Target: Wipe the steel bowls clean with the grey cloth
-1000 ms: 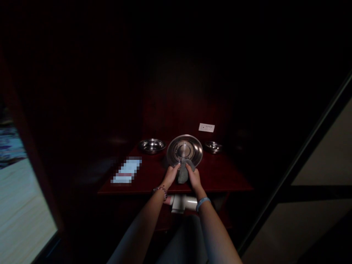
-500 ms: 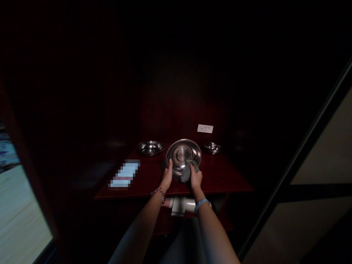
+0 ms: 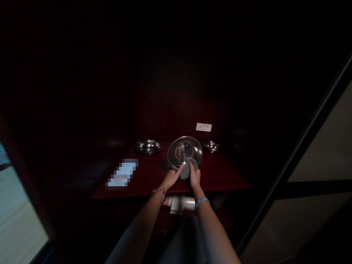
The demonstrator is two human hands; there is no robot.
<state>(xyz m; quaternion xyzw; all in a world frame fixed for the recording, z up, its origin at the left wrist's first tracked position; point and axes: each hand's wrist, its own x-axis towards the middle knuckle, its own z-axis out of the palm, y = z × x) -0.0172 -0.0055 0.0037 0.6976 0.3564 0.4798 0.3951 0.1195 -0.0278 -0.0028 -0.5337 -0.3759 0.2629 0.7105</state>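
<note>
A shiny steel basin [image 3: 180,146] is held up tilted above the dark red shelf, its round bottom facing me. My left hand [image 3: 172,178] grips the lower left rim, thumb on the outer side and fingers hidden behind. At the lower right rim, my right hand [image 3: 194,176] pinches a grey cloth [image 3: 185,171] against the metal. The two thumbs are close together, with the cloth between them. A wide steel basin [image 3: 149,147] rests on the shelf to the left, and smaller steel bowls [image 3: 211,146], apparently stacked, stand to the right.
The dark red shelf [image 3: 220,178] has a front edge just beyond my wrists. A pale blurred rectangle [image 3: 123,173] lies on its left side. A white socket plate [image 3: 204,127] is on the back wall. White pipe [image 3: 189,203] runs below the shelf, and dark panels stand either side.
My left hand has moved from the basin's left side down toward the cloth. The basin has turned and tilted slightly in my hands, and the view has shifted a little.
</note>
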